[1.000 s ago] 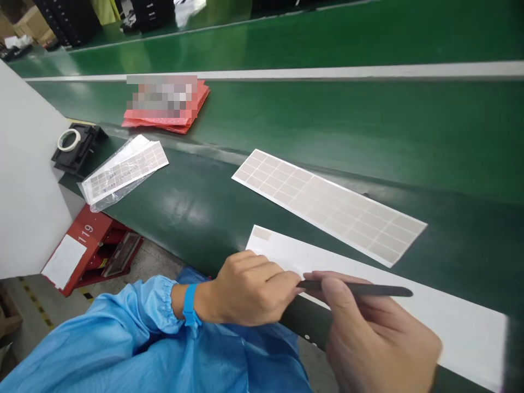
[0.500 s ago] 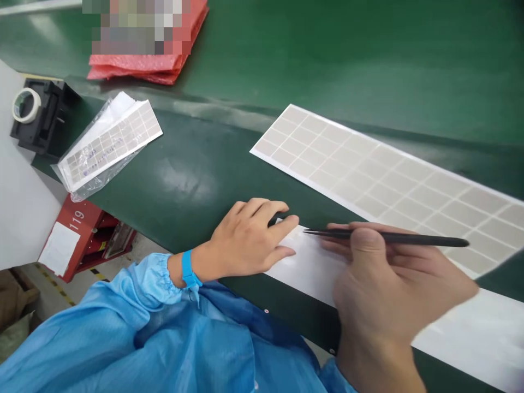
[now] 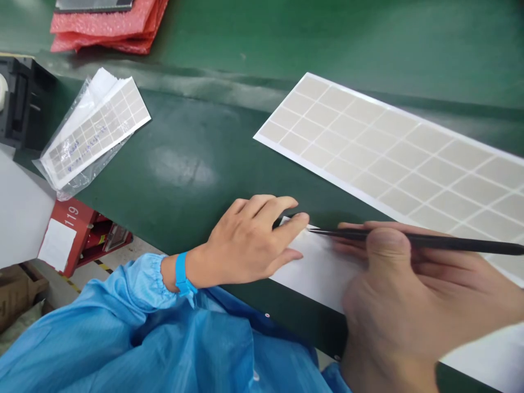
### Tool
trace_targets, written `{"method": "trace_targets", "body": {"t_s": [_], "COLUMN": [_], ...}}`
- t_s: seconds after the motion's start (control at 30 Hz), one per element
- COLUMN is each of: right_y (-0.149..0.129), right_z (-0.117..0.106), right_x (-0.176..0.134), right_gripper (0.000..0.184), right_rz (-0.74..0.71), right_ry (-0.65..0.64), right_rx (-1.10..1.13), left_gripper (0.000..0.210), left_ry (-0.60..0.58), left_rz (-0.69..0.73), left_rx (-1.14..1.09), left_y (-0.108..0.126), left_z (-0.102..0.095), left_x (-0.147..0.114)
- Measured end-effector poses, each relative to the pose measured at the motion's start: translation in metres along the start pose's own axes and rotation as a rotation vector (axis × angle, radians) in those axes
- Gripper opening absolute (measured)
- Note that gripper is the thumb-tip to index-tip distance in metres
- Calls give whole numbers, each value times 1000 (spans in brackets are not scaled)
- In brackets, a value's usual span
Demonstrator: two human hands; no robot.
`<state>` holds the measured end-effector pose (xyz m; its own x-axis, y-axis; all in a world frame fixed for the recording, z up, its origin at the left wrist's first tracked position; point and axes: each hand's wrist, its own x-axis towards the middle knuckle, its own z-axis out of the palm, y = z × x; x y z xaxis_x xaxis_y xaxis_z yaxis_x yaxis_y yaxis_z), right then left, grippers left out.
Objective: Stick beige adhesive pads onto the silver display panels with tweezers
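Observation:
My left hand (image 3: pixel 248 243) lies palm down over the end of a white sheet (image 3: pixel 313 273), its fingers apart and its index fingertip near the tweezer tips. A small dark thing (image 3: pixel 281 221) shows partly between those fingers; most of it is hidden. Black tweezers (image 3: pixel 454 243) are pinched between the thumb and fingers of my right hand (image 3: pixel 413 295). Their thin tips point left and almost meet my left index finger. Whether they hold anything is too small to tell. Beyond both hands lies a large sheet of grey labels (image 3: pixel 360 142), partly behind my right hand.
A plastic bag with a smaller label sheet (image 3: pixel 98 131) lies at the left. Red bubble-wrap packs (image 3: pixel 106 30) sit at the back left, a black fixture (image 3: pixel 24 103) at the left edge. A red bin (image 3: pixel 76 234) stands below the green table (image 3: pixel 184 164).
The view has shifted, so the bag and red packs sit farther left and higher. The tweezer tips have come closer to my left index finger. My right hand keeps its hold.

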<state>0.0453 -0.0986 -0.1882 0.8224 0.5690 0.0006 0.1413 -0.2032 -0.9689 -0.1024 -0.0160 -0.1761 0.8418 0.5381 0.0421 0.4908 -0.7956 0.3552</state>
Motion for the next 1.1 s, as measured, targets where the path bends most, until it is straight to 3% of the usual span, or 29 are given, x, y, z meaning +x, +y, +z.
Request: {"method": "trace_targets", "body": {"t_s": [0.37, 1.1], "right_y": [-1, -4], "right_z": [3, 9], "right_x": [2, -2], "right_gripper": [29, 22], "right_rz": [84, 81], "right_ry": [-26, 30], "right_rx": [33, 79], "left_gripper": [45, 47], "left_ry": [-34, -44], "left_rz": [-20, -27], "left_rx": [-23, -4], "left_y": [-1, -2], "left_z": [1, 4], "left_x": [1, 0]}}
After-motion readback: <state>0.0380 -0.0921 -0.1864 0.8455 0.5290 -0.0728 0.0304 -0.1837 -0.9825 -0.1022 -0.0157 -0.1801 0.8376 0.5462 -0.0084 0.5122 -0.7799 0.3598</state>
